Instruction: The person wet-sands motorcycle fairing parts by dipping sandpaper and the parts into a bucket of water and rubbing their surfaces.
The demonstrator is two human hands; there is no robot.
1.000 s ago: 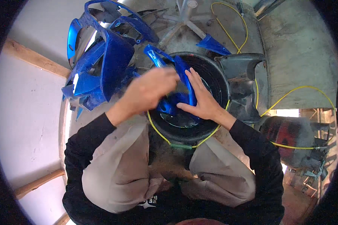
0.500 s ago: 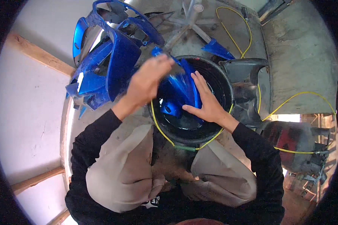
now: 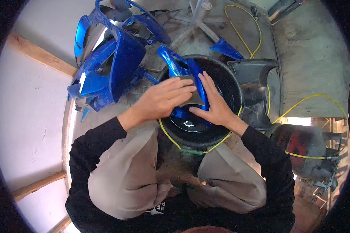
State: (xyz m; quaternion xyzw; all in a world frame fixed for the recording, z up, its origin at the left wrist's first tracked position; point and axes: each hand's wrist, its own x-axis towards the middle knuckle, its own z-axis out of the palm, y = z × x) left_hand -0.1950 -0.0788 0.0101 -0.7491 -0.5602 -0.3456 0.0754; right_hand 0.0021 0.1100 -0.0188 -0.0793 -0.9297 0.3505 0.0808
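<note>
A glossy blue motorcycle body panel (image 3: 171,61) lies slantwise across a round black tub (image 3: 228,73), its upper end resting over the far rim. My left hand (image 3: 163,98) presses a grey-olive sheet of sandpaper (image 3: 192,99) against the panel's face, fingers stretched over it. On the panel's right edge, my right hand (image 3: 215,103) keeps its grip, thumb on the near side and fingers along the far part. Water glints at the bottom of the tub. The panel's lower part is partly hidden under my left hand and the sheet.
A large blue fairing (image 3: 124,66) stands at the far left, near a white wall (image 3: 31,112). Beyond the tub are a small blue piece (image 3: 226,49) and a metal stand (image 3: 199,19). Black plastic parts (image 3: 252,73) lie to the right. A yellow hose (image 3: 168,135) runs around the tub.
My left hand has come down and nearer along the panel, with the sandpaper now plainly visible under its fingers. The right hand has stayed in place on the edge.
</note>
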